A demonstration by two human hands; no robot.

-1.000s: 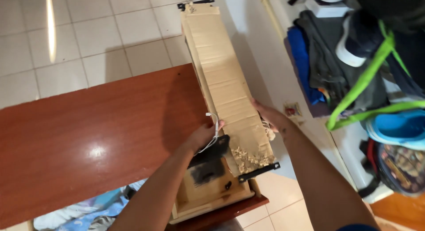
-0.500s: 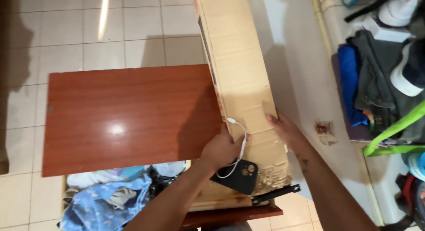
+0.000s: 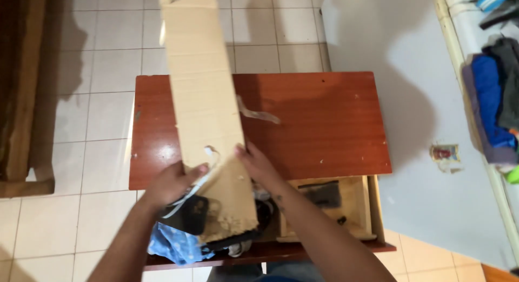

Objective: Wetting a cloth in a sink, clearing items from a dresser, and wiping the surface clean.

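Both hands are on the long cardboard [image 3: 208, 114], which stands tilted above the red-brown table [image 3: 319, 125], its top end blurred near the upper edge of the view. The left hand [image 3: 173, 183] clasps the cardboard's lower left edge, and the same hand also pins a dark phone [image 3: 190, 216] with a white cable [image 3: 186, 193] looping out between the fingers. The right hand [image 3: 257, 164] presses on the lower right edge, fingers curled round it, so the piece is clamped from both sides. The bottom end of the cardboard looks ragged and chewed. Under it, blue cloth [image 3: 167, 244] spills out below the table's front edge. To the right, an open wooden drawer [image 3: 359, 206] shows a dark object inside, too blurred to tell what. A strip of tape [image 3: 259, 113] lies on the tabletop just beside the cardboard. Folded clothes [image 3: 489, 103] sit far right.
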